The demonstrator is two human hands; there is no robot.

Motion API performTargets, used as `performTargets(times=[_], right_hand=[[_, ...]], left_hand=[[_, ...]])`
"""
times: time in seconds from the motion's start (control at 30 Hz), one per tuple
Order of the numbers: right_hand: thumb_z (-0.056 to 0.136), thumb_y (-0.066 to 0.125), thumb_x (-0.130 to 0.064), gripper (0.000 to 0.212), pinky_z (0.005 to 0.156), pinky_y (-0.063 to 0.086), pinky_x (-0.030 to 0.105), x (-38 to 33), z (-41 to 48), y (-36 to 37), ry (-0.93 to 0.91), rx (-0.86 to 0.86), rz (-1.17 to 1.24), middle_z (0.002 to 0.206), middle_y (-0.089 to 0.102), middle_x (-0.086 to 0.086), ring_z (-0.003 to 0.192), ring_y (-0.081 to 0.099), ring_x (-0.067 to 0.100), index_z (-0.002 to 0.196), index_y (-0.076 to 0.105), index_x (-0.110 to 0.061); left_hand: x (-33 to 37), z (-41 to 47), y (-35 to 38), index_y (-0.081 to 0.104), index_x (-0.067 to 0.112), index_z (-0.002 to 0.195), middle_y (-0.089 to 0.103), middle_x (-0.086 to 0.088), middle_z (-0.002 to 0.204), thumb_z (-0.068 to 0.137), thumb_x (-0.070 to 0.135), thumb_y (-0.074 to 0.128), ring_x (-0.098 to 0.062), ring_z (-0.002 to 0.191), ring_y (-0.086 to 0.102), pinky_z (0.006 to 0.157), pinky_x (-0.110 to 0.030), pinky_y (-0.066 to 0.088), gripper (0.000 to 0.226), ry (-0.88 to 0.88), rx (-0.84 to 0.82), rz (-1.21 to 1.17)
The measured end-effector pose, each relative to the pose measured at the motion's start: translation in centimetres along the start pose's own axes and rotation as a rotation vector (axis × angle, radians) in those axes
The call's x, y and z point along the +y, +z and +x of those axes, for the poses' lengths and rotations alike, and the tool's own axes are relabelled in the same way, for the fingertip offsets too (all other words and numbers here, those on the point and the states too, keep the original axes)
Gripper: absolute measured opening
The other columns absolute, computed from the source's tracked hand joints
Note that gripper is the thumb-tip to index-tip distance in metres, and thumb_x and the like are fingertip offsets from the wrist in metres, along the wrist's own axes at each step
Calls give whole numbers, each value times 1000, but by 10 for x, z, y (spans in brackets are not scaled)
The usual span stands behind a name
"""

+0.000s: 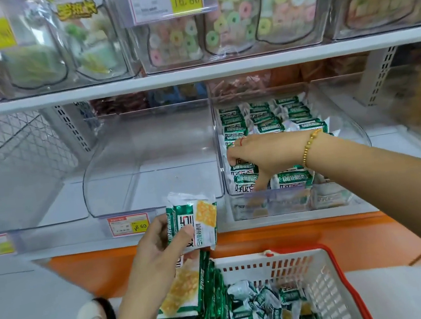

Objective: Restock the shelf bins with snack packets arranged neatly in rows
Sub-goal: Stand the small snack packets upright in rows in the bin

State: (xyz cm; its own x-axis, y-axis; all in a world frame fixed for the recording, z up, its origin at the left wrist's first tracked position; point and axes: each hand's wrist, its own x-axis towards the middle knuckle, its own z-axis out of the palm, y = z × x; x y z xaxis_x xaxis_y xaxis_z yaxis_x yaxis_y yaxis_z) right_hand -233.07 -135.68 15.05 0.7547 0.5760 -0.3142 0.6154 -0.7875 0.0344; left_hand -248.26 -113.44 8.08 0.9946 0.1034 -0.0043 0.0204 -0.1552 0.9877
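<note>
Nearest, one red-rimmed basket (292, 263) sits below the left grip (159, 249), holding loose snack packets (264, 310) too jumbled to count. That grip pinches what looks like two held packets (201, 219) between thumb and fingers. Beyond it, the right grip (260, 158) reaches into one clear bin (358, 134), fingers curled down among three rows of packets (268, 122); whether it pinches one I cannot tell. Left of that grip stands a second clear bin (115, 177).
</note>
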Motion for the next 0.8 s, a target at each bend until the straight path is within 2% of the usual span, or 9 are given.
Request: performTargets(times=[0.13,0.23,0.33,0.43,0.57,0.63,0.7,0.8], right_hand=[[68,83,-34,79,85,43,37,-3,6,3,15,-9,-156,126,42,7,103,37,21,129,34,-21],[70,80,-36,78,82,34,32,2,2,14,14,58,-1,125,36,2,98,28,13,130,31,-27],[74,75,-45,75,92,35,35,11,-4,20,25,83,160,125,34,-5,108,31,13,134,31,-35],[74,71,-55,71,95,33,38,11,-4,24,36,122,204,113,32,-10,111,31,13,132,34,-36],[71,71,-60,72,91,30,40,3,1,25,57,178,125,116,35,-6,111,33,17,128,36,-33],[69,72,-60,78,92,31,42,-3,3,20,54,164,47,121,38,0,109,33,18,130,36,-28],[68,75,-55,84,97,33,47,-10,8,15,63,117,-81,129,38,6,114,34,23,133,34,-19],[72,77,-45,86,101,32,54,-21,11,12,85,103,-264,136,35,12,122,34,30,135,32,-9]], left_hand=[[-1,0,-1,59,22,101,69,24,84,88,17,60,10,72,62,54,-2,43,15,2,-16,-21],[-2,-1,-1,58,25,97,68,28,80,87,15,60,10,71,62,54,0,41,14,3,-26,-33],[-2,-2,0,60,19,104,71,19,85,86,18,60,7,75,64,55,-2,43,18,-12,-51,-47],[-1,-1,2,60,17,105,72,16,89,83,22,61,4,77,66,57,-4,44,23,-16,-76,-67],[3,-1,7,60,22,103,72,16,91,69,39,61,2,81,66,59,-4,45,38,-3,-86,-80],[3,-1,9,61,22,103,72,16,91,70,38,61,1,82,67,61,-4,44,36,-2,-90,-79],[4,0,11,61,22,104,72,16,92,72,38,61,2,83,66,62,-2,44,36,1,-107,-78],[4,-1,11,61,20,106,72,14,94,66,45,61,0,86,67,65,-4,45,47,1,-117,-63]])
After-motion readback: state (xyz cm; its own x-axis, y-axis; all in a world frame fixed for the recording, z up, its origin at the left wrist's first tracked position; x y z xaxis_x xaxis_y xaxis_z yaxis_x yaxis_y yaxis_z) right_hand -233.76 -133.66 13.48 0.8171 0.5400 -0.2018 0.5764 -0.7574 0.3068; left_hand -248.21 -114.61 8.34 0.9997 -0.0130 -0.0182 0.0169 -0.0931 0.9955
